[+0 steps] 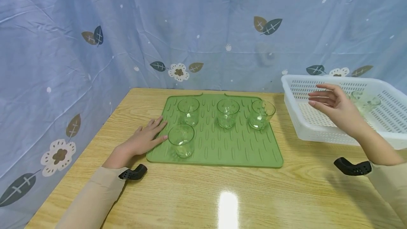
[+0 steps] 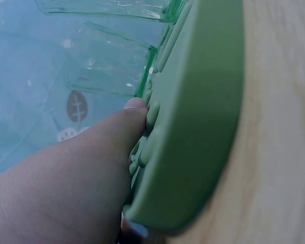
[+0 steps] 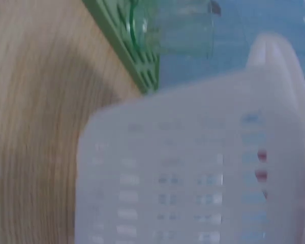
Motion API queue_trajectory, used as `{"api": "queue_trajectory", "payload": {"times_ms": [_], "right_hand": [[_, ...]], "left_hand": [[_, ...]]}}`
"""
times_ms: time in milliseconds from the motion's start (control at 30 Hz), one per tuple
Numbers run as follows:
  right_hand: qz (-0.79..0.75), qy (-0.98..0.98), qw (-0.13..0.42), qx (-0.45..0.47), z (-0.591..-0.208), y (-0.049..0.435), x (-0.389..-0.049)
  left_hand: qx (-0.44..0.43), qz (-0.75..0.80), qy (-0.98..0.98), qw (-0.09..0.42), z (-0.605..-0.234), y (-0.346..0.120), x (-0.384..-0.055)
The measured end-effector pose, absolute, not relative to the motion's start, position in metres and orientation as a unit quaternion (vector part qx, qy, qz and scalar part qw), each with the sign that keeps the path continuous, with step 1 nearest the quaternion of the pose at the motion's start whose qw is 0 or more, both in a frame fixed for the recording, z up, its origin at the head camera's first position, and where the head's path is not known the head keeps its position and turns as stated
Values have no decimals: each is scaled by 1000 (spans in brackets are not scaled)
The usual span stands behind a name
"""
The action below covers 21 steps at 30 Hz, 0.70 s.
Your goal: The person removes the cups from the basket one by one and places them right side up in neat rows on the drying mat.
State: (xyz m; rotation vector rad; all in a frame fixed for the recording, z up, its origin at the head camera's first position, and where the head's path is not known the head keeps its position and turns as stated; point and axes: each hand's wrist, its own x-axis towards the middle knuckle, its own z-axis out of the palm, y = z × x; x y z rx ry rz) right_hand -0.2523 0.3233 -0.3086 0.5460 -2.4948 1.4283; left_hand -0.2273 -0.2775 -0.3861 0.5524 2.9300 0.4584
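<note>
Several clear glass cups stand upright on a green ribbed mat (image 1: 210,147): front left (image 1: 181,142), back left (image 1: 189,112), middle (image 1: 227,114) and right edge (image 1: 261,115). My left hand (image 1: 144,140) rests flat on the mat's left edge, fingers spread, its thumb close beside the front-left cup. In the left wrist view the thumb (image 2: 107,127) lies on the mat's ribs. Above the white perforated basket (image 1: 294,112) hovers my right hand (image 1: 340,110), fingers loosely bent and holding nothing. Clear glassware (image 1: 373,102) lies in the basket, partly hidden by that hand.
The wooden table (image 1: 260,193) carries the mat and the basket, with a strip of wood between them. A blue patterned curtain (image 1: 210,27) hangs behind the table and along its left side. A black wrist device (image 1: 353,167) sits on the right sleeve.
</note>
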Motion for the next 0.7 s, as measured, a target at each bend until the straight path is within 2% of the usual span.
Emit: {"api": "queue_trajectory", "payload": {"times_ms": [700], "right_hand": [[318, -946, 46, 41, -304, 378, -285]], "left_hand": [[187, 149, 969, 57, -387, -278, -228]]}}
